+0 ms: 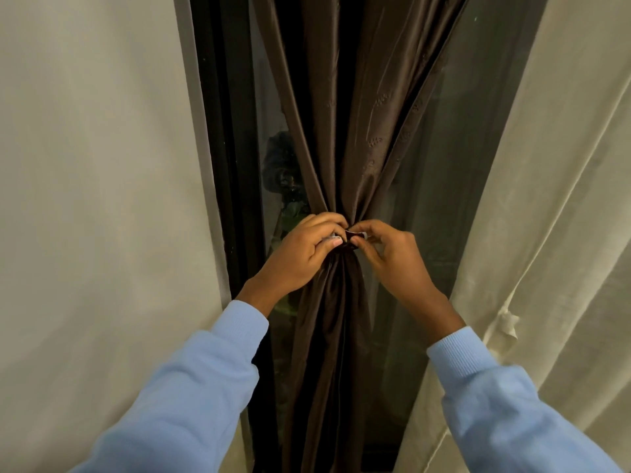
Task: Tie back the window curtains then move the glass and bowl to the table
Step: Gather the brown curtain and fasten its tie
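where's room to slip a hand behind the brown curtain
Bare glass shows either side of the brown curtain: left, up to the dark frame; right, up to the cream curtain. Crowded at the waist, where left hand and right hand pinch the tie.

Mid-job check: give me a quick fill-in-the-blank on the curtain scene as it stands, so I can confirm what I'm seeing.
1. The curtain gathered at its middle is ____ in colour.
2. The left hand and right hand both pinch the tie at the gather, so the number of hands on it is ____.
3. The sleeves on both arms are light ____.

Missing words: brown; two; blue.
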### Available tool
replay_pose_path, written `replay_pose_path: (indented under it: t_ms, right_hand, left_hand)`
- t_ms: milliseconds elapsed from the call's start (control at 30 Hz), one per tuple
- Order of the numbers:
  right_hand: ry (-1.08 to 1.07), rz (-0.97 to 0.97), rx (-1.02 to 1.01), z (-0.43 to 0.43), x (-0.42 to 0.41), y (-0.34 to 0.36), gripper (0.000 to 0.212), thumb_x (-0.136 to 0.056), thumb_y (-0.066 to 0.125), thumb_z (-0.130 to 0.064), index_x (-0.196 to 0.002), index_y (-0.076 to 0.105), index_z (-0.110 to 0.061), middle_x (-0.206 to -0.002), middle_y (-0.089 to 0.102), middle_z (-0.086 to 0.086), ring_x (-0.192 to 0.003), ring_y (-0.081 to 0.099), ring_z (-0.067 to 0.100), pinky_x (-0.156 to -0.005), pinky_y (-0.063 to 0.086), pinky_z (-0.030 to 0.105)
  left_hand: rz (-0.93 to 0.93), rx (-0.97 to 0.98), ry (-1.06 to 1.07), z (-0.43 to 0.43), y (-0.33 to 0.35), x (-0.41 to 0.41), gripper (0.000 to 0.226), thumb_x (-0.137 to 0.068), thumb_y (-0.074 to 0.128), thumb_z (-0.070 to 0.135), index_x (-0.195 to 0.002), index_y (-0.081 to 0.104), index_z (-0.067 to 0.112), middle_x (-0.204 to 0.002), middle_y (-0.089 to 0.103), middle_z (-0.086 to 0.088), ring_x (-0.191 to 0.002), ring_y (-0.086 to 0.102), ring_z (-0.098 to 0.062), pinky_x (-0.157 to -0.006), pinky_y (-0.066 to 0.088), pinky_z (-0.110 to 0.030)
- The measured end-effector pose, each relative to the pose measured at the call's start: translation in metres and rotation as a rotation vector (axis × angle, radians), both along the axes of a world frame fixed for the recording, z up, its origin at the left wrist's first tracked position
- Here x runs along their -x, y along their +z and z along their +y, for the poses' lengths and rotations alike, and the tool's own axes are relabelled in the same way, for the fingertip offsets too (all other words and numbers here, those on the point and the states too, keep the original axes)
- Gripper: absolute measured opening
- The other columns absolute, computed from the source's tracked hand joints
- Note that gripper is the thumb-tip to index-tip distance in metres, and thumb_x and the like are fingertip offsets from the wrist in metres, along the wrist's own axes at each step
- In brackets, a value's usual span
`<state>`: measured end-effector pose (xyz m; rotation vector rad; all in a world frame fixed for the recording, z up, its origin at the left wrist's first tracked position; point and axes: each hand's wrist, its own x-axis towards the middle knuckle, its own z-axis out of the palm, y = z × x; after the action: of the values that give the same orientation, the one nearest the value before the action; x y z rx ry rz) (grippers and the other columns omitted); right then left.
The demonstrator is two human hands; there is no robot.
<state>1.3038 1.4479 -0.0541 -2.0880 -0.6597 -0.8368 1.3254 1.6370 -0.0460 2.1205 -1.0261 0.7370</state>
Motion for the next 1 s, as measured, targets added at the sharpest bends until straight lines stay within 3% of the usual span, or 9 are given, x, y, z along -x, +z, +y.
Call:
replay_pose_path:
  t_ms: [133,300,400,500,633,733,833,1000]
  right_hand:
    - [-0.013,0.045,0.020,0.003,-0.001,0.001,0.014,-0.098,0.056,-0.007,-0.103,0.061,-0.018,-0.094,0.068,-0.004,-0.085,0.064,0.000,-0.072,0.048,0.013]
    - [0.003,0.048,0.011,0.007,0.004,-0.001,0.007,-0.104,0.043,-0.017,-0.107,0.048,-0.022,-0.087,0.062,-0.002,-0.078,0.060,0.016,-0.067,0.050,0.041]
    - [-0.079,-0.063,0.117,0.010,0.002,0.005,0.006,-0.102,0.047,-0.021,-0.107,0.051,-0.023,-0.070,0.054,-0.016,-0.063,0.055,0.006,-0.055,0.036,0.026]
    - [-0.191,-0.094,0.185,0.012,-0.005,0.016,0.010,-0.099,0.055,-0.024,-0.108,0.060,-0.023,-0.071,0.058,-0.020,-0.059,0.050,0.001,-0.062,0.040,0.025]
    - [-0.276,0.044,0.321,0.016,-0.008,0.034,0.010,-0.096,0.059,-0.032,-0.104,0.065,-0.033,-0.085,0.071,-0.012,-0.080,0.064,0.013,-0.082,0.049,0.039]
    - [-0.279,0.199,0.440,0.012,-0.008,0.053,0.011,-0.096,0.058,-0.035,-0.103,0.066,-0.038,-0.096,0.068,-0.016,-0.101,0.063,0.013,-0.091,0.042,0.039]
    - [-0.265,0.322,0.573,0.008,-0.009,0.068,0.012,-0.098,0.056,-0.033,-0.103,0.064,-0.040,-0.095,0.061,-0.018,-0.103,0.060,0.012,-0.098,0.042,0.044]
    - [-0.299,0.346,0.671,0.006,-0.006,0.080,0.015,-0.096,0.058,-0.034,-0.099,0.063,-0.048,-0.102,0.067,-0.020,-0.109,0.060,0.010,-0.103,0.039,0.047]
  left_hand:
    - [0.078,-0.024,0.007,-0.001,0.004,-0.005,0.018,-0.097,0.048,0.015,-0.107,0.064,0.014,-0.125,0.059,0.007,-0.120,0.049,-0.007,-0.099,0.037,-0.022]
    - [0.194,0.006,-0.022,0.002,0.009,-0.008,0.017,-0.099,0.046,0.015,-0.106,0.061,0.012,-0.118,0.059,0.008,-0.108,0.054,-0.001,-0.091,0.042,-0.016]
    - [0.189,0.055,-0.023,0.003,0.007,-0.006,0.014,-0.099,0.045,0.015,-0.100,0.058,0.013,-0.095,0.056,0.006,-0.089,0.055,-0.005,-0.076,0.042,-0.016]
    - [0.213,0.111,-0.018,0.003,0.003,-0.005,0.017,-0.100,0.045,0.018,-0.102,0.059,0.010,-0.085,0.060,0.000,-0.079,0.058,-0.011,-0.069,0.045,-0.025]
    - [0.151,0.143,0.033,0.005,-0.001,-0.008,0.019,-0.101,0.043,0.020,-0.100,0.059,0.011,-0.082,0.059,0.005,-0.077,0.057,-0.008,-0.068,0.045,-0.025]
    - [0.110,0.128,0.049,0.004,0.000,-0.010,0.019,-0.101,0.042,0.019,-0.101,0.059,0.010,-0.086,0.059,0.001,-0.080,0.057,-0.009,-0.069,0.045,-0.026]
    - [0.083,0.128,0.041,0.002,0.004,-0.011,0.019,-0.101,0.043,0.018,-0.100,0.060,0.010,-0.088,0.061,-0.002,-0.083,0.058,-0.012,-0.072,0.047,-0.029]
    - [0.074,0.155,0.016,-0.001,0.006,-0.009,0.017,-0.099,0.046,0.017,-0.100,0.063,0.010,-0.088,0.064,-0.002,-0.083,0.060,-0.011,-0.073,0.048,-0.028]
